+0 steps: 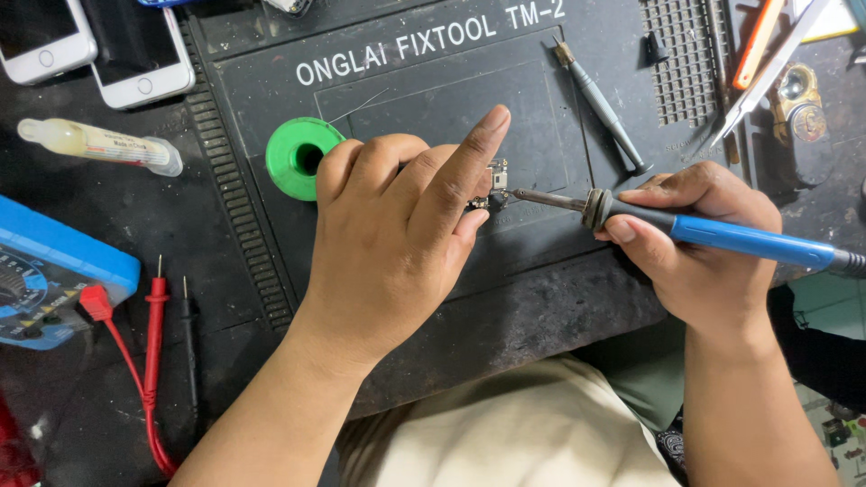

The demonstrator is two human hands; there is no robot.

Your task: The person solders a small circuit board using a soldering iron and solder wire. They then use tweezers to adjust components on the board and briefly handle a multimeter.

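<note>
A small metal circuit part [494, 180] sits on the dark rubber work mat [433, 108], near its middle. The left hand [397, 234] pinches this part between thumb and fingers, with the index finger stretched out upward. The thin metal tip of a blue-handled soldering iron [713, 236] touches the part from the right; the right hand [699, 239] grips the iron like a pen. A green solder spool [298, 155] lies just beside the left hand. On the bench, a red probe [155, 307] and a blue multimeter [50, 271] lie far left.
</note>
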